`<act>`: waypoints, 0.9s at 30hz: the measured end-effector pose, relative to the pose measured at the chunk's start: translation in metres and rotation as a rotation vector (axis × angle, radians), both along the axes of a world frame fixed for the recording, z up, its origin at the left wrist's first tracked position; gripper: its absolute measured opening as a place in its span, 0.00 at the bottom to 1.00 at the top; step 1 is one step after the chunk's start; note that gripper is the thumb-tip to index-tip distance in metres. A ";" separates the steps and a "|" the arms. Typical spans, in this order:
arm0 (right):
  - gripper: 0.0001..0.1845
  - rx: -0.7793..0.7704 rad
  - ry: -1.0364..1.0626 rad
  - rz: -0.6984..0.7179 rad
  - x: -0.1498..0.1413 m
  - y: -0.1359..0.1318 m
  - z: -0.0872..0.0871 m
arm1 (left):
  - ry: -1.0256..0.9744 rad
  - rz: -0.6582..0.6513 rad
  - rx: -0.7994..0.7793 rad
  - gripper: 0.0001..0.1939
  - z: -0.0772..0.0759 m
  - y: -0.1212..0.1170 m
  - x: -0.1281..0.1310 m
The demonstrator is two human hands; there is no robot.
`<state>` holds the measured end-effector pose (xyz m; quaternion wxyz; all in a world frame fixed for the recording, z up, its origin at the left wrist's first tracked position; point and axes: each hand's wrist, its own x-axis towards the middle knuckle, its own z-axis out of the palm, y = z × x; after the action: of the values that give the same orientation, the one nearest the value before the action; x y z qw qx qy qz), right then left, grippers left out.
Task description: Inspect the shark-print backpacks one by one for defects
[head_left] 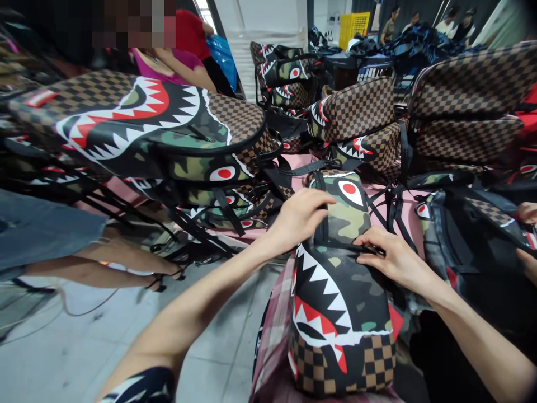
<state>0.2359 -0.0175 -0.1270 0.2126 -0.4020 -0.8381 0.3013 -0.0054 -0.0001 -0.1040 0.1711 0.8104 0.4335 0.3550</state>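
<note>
A backpack (348,291) with a shark-mouth print, camouflage and brown checks lies lengthwise on my lap, over a plaid cloth (274,324). My left hand (300,218) is over its upper left edge, beside the black zipper, with fingers curled in and their tips close together; what they pinch, if anything, is too small to see. On the bag's right side, at the dark seam below the red eye, my right hand (390,254) is closed round a small dark tool (375,250), mostly hidden by the fingers.
Similar backpacks (168,123) are stacked on the left, with more backpacks (361,112) behind and right. Another person's hand (528,212) is at a dark bag (470,252) on the right. A person in denim (46,229) stands left. A yellow crate (354,31) is at the back.
</note>
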 end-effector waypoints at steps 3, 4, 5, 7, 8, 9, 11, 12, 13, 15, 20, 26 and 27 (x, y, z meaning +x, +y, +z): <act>0.08 -0.068 -0.065 -0.023 -0.002 0.002 0.006 | 0.344 -0.226 0.039 0.18 0.006 0.025 0.033; 0.09 -0.101 -0.094 -0.035 -0.003 0.003 0.008 | 0.448 -0.283 0.017 0.23 0.007 0.031 0.043; 0.10 -0.135 -0.124 -0.041 -0.003 0.004 0.010 | 0.536 -0.319 -0.012 0.28 0.008 0.036 0.052; 0.11 -0.198 -0.184 -0.024 -0.002 0.006 0.012 | 0.680 -0.358 -0.070 0.34 0.009 0.043 0.065; 0.11 -0.221 -0.210 -0.005 -0.002 0.006 0.013 | 0.739 -0.362 -0.090 0.36 0.010 0.044 0.070; 0.10 -0.235 -0.229 0.009 -0.001 0.005 0.013 | 0.788 -0.350 -0.103 0.38 0.010 0.045 0.073; 0.09 -0.242 -0.239 0.021 -0.002 0.001 0.012 | 0.866 -0.312 -0.123 0.40 0.010 0.043 0.077; 0.08 -0.237 -0.224 0.016 -0.002 -0.001 0.010 | 0.896 -0.291 -0.137 0.42 0.010 0.042 0.079; 0.08 -0.235 -0.202 0.011 -0.003 -0.004 0.008 | 0.916 -0.267 -0.150 0.44 0.008 0.040 0.080; 0.07 -0.246 -0.149 0.006 -0.004 -0.009 0.004 | 0.934 -0.222 -0.149 0.47 0.003 0.036 0.083; 0.08 -0.317 0.006 0.024 -0.009 -0.017 0.003 | 0.920 -0.129 0.038 0.49 -0.021 0.032 0.084; 0.06 -0.187 -0.073 0.131 0.003 -0.018 0.010 | 0.576 -0.309 0.187 0.22 -0.019 0.022 0.054; 0.07 -0.163 -0.091 0.147 0.006 -0.019 0.011 | 0.525 -0.357 0.175 0.13 -0.016 0.015 0.047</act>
<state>0.2414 -0.0362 -0.1161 0.1181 -0.3686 -0.8469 0.3646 0.0411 0.0152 -0.1205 0.0425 0.9491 0.2819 0.1342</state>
